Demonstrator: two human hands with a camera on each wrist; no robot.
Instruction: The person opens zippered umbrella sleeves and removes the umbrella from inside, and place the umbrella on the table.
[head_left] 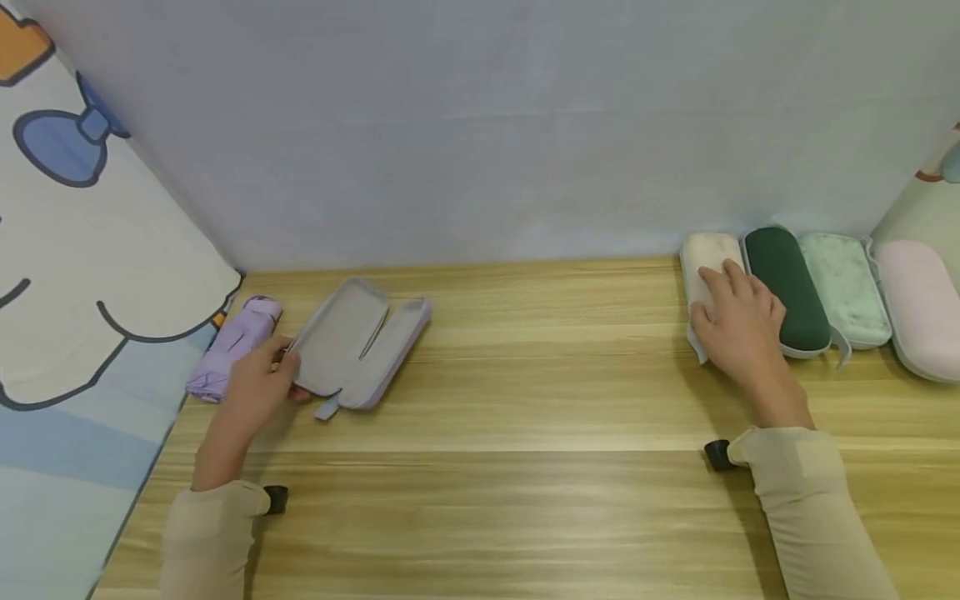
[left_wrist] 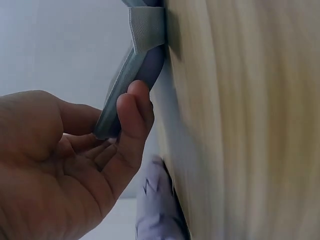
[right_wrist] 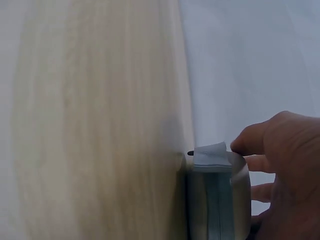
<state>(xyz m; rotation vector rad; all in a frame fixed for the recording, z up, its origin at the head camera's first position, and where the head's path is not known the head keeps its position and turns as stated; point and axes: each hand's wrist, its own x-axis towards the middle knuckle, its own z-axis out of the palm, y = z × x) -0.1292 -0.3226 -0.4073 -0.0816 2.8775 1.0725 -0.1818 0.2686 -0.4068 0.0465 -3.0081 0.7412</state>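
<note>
On the left part of the table lies an unzipped case [head_left: 341, 337], spread open, with a grey lining and a lavender outer shell. My left hand [head_left: 258, 387] pinches the left edge of its raised lid between thumb and fingers. In the left wrist view the case edge [left_wrist: 117, 97] passes between them, with a pull tab [left_wrist: 147, 27] farther along. At the back right, my right hand [head_left: 738, 321] rests on a closed cream case [head_left: 708, 247], fingers spread over its top. The right wrist view shows the thumb beside its grey tab [right_wrist: 212, 156]; the right hand [right_wrist: 295, 170] covers part of it.
Left of the open case lies a rolled lavender bundle [head_left: 236, 346], like a folded umbrella. Beside the cream case stand a dark green case [head_left: 783, 287], a mint case [head_left: 847, 287] and a pink case [head_left: 922, 308]. A pale cloth wall [head_left: 480, 167] borders the table's back edge.
</note>
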